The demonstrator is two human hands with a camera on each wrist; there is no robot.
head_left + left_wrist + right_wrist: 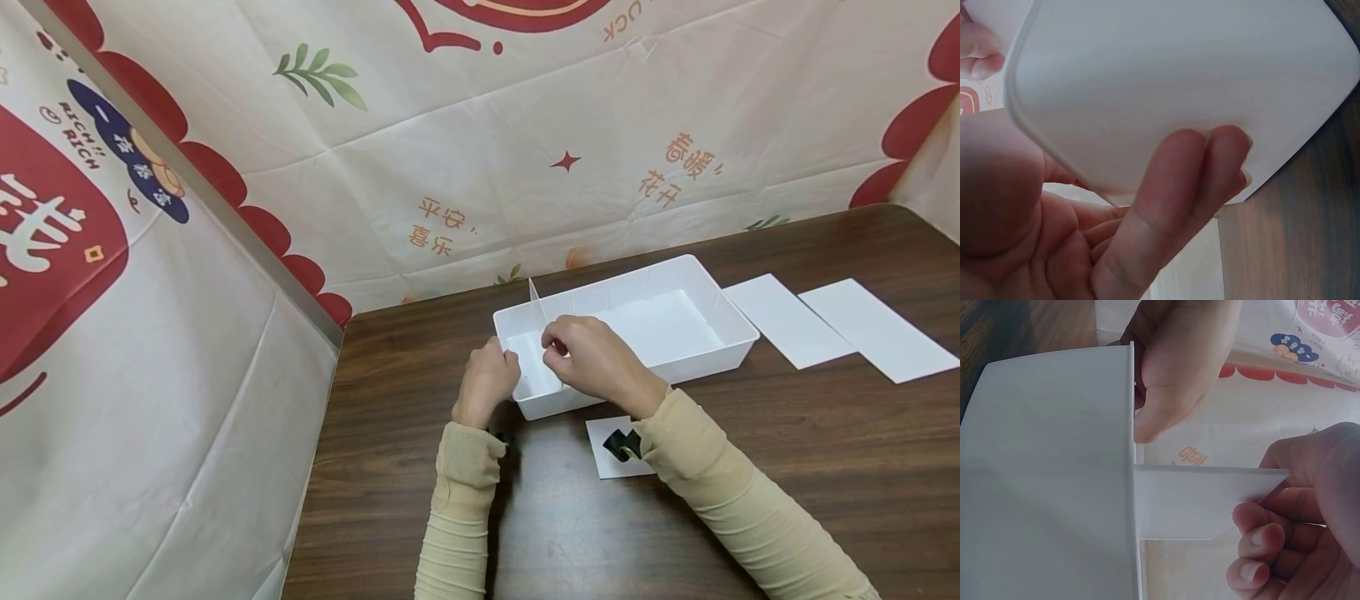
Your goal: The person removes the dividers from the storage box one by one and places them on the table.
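Observation:
A long white plastic bin (716, 362) stands on the dark wooden table. My left hand (486, 382) grips its left end wall, the thumb over the rim and the fingers against the outside, as the left wrist view shows with the bin wall (1129, 81). Across the bin's left part stands a thin white divider (1191, 503), its upper part rising above the rim. My right hand (596, 360) pinches that divider by its upper edge between thumb and index finger, the other fingers curled loosely. In the head view this hand hides much of the divider.
Two flat white panels (787, 321) lie overlapping on the table (825, 450) to the right of the bin. A smaller white panel (600, 442) lies in front of the bin, partly beneath my right wrist. A printed cloth (420, 150) hangs behind the table and along its left side.

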